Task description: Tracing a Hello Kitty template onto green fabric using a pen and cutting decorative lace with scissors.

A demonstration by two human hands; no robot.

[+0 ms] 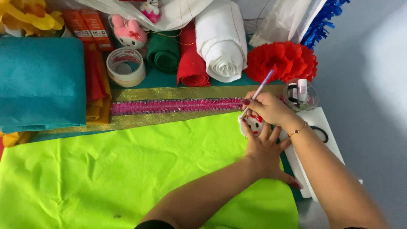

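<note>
Here the right hand (265, 108) pinches a thin brush (259, 90) over a white cat-face piece (253, 124); the flat left hand (265, 150) could slip and smear it.

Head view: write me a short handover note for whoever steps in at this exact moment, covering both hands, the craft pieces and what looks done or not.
Left hand: flat, fingers spread, pressing a small white cat-face piece onto the lime green sheet.
Right hand: holds a thin lilac brush, tip down at the cat-face piece.
Pink ruffled trim lies along the gold ribbon above the sheet.
Small bottles sit in a clear bowl on the right; tape roll and felt rolls behind.
Done: trim laid on ribbon. Left: whether the cat-face piece is fixed cannot be told.
</note>
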